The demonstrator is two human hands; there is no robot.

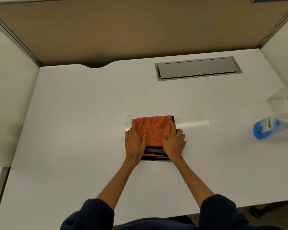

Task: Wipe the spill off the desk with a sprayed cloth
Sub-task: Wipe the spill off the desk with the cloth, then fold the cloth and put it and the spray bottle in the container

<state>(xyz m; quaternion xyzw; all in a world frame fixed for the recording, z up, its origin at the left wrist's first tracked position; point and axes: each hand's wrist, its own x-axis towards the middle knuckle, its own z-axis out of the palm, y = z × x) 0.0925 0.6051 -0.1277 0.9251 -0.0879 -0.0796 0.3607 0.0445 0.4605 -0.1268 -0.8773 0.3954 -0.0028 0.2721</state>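
Observation:
A folded orange cloth (152,128) with black edging lies flat in the middle of the white desk (83,113). My left hand (135,143) rests on its left side and my right hand (173,141) on its right side, fingers spread along the edges and thumbs pressing on top. A wet, shiny streak (193,123) runs across the desk to the right of the cloth. A clear spray bottle (273,120) with blue liquid lies on its side at the desk's right edge, well away from both hands.
A grey cable hatch (198,68) is set into the desk at the back right. A tan partition (123,30) closes the back, and white side panels stand left and right. The desk's front edge runs just in front of my dark sleeves.

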